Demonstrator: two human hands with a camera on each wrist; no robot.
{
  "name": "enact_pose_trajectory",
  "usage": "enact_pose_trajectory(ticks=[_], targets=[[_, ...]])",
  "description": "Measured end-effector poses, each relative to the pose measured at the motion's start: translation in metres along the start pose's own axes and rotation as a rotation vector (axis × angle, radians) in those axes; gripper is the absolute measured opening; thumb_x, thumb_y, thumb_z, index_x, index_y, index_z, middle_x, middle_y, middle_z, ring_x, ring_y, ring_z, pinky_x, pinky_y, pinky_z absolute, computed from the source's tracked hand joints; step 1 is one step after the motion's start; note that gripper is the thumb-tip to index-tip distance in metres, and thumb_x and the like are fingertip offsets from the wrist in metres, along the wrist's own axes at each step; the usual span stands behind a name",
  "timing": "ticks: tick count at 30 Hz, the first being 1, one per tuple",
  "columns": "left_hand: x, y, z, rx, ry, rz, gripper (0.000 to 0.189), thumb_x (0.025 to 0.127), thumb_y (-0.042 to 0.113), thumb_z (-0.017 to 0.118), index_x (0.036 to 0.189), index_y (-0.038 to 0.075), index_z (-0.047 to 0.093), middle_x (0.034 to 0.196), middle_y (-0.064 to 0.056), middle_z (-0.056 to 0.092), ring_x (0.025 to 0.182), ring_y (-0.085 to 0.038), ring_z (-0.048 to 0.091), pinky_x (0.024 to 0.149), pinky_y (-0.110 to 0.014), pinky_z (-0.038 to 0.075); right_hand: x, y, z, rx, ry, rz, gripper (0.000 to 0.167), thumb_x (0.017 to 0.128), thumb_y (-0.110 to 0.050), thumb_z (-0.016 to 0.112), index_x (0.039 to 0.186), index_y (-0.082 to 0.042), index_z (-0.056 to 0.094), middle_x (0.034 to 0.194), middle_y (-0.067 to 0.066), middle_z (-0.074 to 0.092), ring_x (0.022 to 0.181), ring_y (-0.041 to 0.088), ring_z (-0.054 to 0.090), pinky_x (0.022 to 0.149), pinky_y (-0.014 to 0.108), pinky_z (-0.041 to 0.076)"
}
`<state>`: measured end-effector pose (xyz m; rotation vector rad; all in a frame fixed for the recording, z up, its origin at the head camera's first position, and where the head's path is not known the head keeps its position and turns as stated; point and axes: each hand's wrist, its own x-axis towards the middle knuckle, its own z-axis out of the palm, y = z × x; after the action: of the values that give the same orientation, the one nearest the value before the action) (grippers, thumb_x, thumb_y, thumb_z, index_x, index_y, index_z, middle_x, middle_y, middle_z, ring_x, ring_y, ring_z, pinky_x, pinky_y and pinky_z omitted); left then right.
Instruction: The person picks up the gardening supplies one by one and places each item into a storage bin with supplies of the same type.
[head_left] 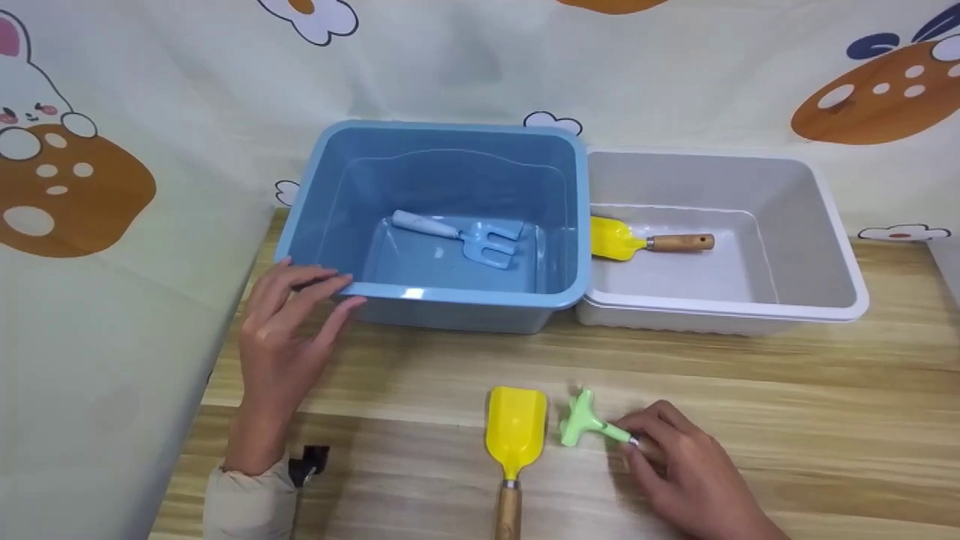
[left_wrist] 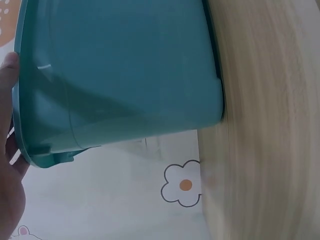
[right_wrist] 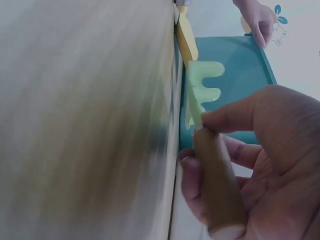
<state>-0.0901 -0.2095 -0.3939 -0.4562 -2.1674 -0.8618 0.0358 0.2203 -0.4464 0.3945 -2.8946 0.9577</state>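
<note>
My left hand (head_left: 289, 330) holds the front left corner of the blue basin (head_left: 465, 294), fingers at the rim and thumb in front. In the left wrist view the basin's outer wall (left_wrist: 135, 65) fills much of the frame. My right hand (head_left: 697, 469) grips a green garden hand fork (head_left: 583, 424), its head tilted low over the table. The right wrist view shows the fork's wooden handle (right_wrist: 217, 185) between thumb and fingers. Just left of the fork lies a yellow shovel (head_left: 516, 427), its wooden handle towards me. Inside the basin is a blue hand fork (head_left: 487, 244).
Against the basin's right side stands a light grey bin (head_left: 720, 307), with another yellow shovel (head_left: 616, 238) lying in it. Both containers sit at the back of the wooden table (head_left: 420, 435), close to a printed cloth backdrop (head_left: 465, 60).
</note>
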Motion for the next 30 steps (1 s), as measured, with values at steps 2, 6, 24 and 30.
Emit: enact_pose_trajectory(ticks=[2, 6, 24, 30], targets=[[0.001, -0.001, 0.0, -0.005, 0.0, 0.003, 0.037, 0.072, 0.004, 0.095, 0.107, 0.006, 0.084, 0.104, -0.016, 0.078, 0.105, -0.033, 0.069, 0.126, -0.038, 0.042, 0.001, 0.001, -0.002, 0.03, 0.046, -0.039, 0.035, 0.084, -0.003, 0.086, 0.102, -0.031, 0.076, 0.1, -0.024, 0.064, 0.083, -0.008, 0.059, 0.073, 0.013, 0.05], [0.001, -0.002, 0.001, -0.017, 0.009, 0.017, 0.036, 0.072, 0.003, 0.095, 0.106, 0.005, 0.083, 0.103, -0.016, 0.077, 0.103, -0.033, 0.068, 0.125, -0.035, 0.042, 0.004, 0.001, -0.005, 0.071, 0.091, -0.063, 0.029, 0.083, -0.003, 0.086, 0.097, -0.028, 0.078, 0.095, -0.025, 0.064, 0.081, -0.007, 0.059, 0.074, 0.007, 0.047], [-0.001, -0.001, 0.002, -0.013, 0.009, 0.011, 0.035, 0.073, 0.002, 0.094, 0.106, 0.005, 0.083, 0.102, -0.017, 0.077, 0.104, -0.034, 0.069, 0.125, -0.039, 0.043, 0.016, -0.006, -0.02, 0.039, 0.036, -0.071, 0.026, 0.09, -0.012, 0.085, 0.108, -0.03, 0.082, 0.102, -0.025, 0.063, 0.089, -0.005, 0.058, 0.076, 0.009, 0.051], [-0.001, -0.001, 0.002, -0.02, 0.015, 0.003, 0.035, 0.072, 0.001, 0.095, 0.105, 0.006, 0.084, 0.103, -0.017, 0.077, 0.104, -0.035, 0.069, 0.125, -0.045, 0.043, 0.02, -0.008, -0.025, 0.029, 0.042, -0.082, 0.03, 0.088, -0.011, 0.086, 0.109, -0.032, 0.082, 0.103, -0.024, 0.063, 0.092, -0.004, 0.058, 0.078, 0.008, 0.052]])
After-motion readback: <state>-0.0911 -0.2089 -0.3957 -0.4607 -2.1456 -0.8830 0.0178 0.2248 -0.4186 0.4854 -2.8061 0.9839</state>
